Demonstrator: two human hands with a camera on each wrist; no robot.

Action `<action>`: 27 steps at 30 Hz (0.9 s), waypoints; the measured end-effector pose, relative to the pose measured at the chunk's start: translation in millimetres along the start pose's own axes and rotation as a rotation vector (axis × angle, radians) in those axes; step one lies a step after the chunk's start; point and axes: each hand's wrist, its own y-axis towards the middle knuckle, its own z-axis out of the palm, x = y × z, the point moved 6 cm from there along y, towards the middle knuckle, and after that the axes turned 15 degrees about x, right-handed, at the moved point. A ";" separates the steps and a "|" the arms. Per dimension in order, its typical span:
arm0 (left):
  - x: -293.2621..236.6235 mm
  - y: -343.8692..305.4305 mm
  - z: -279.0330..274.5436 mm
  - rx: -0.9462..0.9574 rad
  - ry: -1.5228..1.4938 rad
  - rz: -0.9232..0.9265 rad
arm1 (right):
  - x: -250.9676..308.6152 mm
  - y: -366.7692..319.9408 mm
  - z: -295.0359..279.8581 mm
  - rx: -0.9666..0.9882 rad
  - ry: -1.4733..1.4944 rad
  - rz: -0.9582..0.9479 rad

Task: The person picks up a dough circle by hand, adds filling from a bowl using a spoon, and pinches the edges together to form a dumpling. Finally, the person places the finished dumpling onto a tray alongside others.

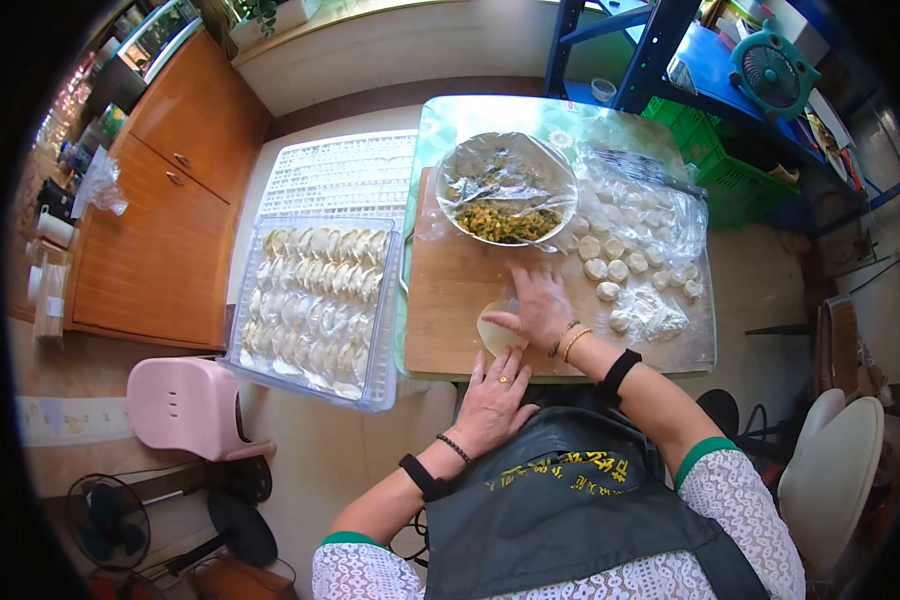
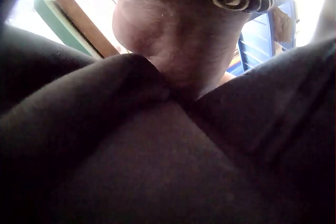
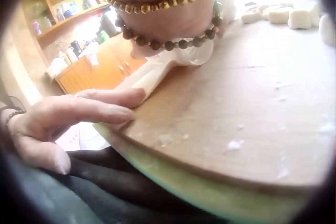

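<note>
A round, flattened dough wrapper (image 1: pixel 494 328) lies near the front edge of the wooden board (image 1: pixel 450 275). My right hand (image 1: pixel 542 308) presses down over it, fingers stretched forward and thumb out to the left. Under that palm, the right wrist view shows a clear, rounded object (image 3: pixel 198 55) on the dough; most of it is hidden, and I cannot tell what it is. My left hand (image 1: pixel 495 402) has its straight fingertips on the wrapper's near edge, with its thumb (image 3: pixel 62 162) apart below the board's rim. Dark apron cloth fills most of the left wrist view.
A plastic-covered bowl of chopped filling (image 1: pixel 508 222) stands behind my hands. To the right are small dough pieces (image 1: pixel 617 270), partly under plastic film, and a flour heap (image 1: pixel 650 314). A clear tray (image 1: pixel 390 330) of dumplings sits left, near a pink stool (image 1: pixel 175 400).
</note>
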 end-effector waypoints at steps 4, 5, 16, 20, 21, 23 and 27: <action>2.9 0.3 -5.0 -0.045 -0.041 0.004 | -25.7 13.0 -1.6 -0.155 0.134 -0.006; 4.4 0.0 -7.6 -0.063 -0.062 0.006 | -31.7 13.3 0.2 -0.128 0.178 0.007; 21.2 11.4 -6.8 -0.059 0.053 -0.129 | -81.0 -43.6 -4.8 -0.361 0.279 -0.022; -6.5 24.7 -3.7 0.024 0.073 0.040 | -76.5 -67.8 -1.4 -0.231 0.362 -0.006; -13.1 27.8 -1.4 0.039 0.068 0.077 | -65.8 -76.6 -10.6 -0.210 0.380 -0.027; -24.1 32.0 0.1 0.056 0.055 0.121 | -48.2 -79.5 -8.9 -0.135 0.320 -0.062; -24.6 30.1 12.0 0.172 0.051 0.121 | -19.7 -85.7 13.1 -0.165 0.138 -0.059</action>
